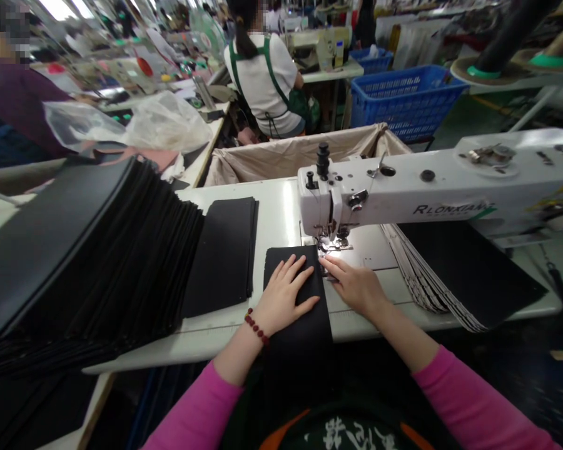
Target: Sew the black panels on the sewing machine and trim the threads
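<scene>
A black panel lies on the machine bed, its far right corner close to the presser foot of a white sewing machine. My left hand rests flat on the panel with the fingers spread. At the panel's right edge, just in front of the foot, is my right hand. Its fingers are together and reach to the edge; whether they pinch it I cannot make out. The panel's near end hangs over the table edge toward my lap.
A tall stack of black panels stands at left, beside a smaller pile. More pale-edged black panels lie under the machine arm. Behind the table are a beige cloth-lined bin, a blue basket and a seated person.
</scene>
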{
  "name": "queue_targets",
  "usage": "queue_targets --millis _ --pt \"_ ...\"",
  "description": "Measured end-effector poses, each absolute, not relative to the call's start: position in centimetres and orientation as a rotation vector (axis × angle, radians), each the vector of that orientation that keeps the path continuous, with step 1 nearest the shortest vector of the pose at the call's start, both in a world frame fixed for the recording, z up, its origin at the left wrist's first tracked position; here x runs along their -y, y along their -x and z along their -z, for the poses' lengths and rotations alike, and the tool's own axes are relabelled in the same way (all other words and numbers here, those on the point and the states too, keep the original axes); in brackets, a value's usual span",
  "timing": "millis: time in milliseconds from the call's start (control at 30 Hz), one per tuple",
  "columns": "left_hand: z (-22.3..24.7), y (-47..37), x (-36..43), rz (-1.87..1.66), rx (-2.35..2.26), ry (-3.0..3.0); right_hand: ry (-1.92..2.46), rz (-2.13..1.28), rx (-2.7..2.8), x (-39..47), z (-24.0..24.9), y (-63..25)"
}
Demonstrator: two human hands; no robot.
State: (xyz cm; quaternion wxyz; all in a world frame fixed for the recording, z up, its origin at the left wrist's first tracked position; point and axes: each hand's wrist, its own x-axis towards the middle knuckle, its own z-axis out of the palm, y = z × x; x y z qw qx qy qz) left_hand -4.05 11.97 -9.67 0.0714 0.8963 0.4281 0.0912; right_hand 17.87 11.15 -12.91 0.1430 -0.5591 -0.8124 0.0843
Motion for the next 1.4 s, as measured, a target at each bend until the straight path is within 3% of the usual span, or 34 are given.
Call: queue_targets --millis 1400 --pt "10.2 3.5 -15.1 -0.231 -1.119 -2.714 1.626 -0.231 2.345 -11.4 13.4 -18.0"
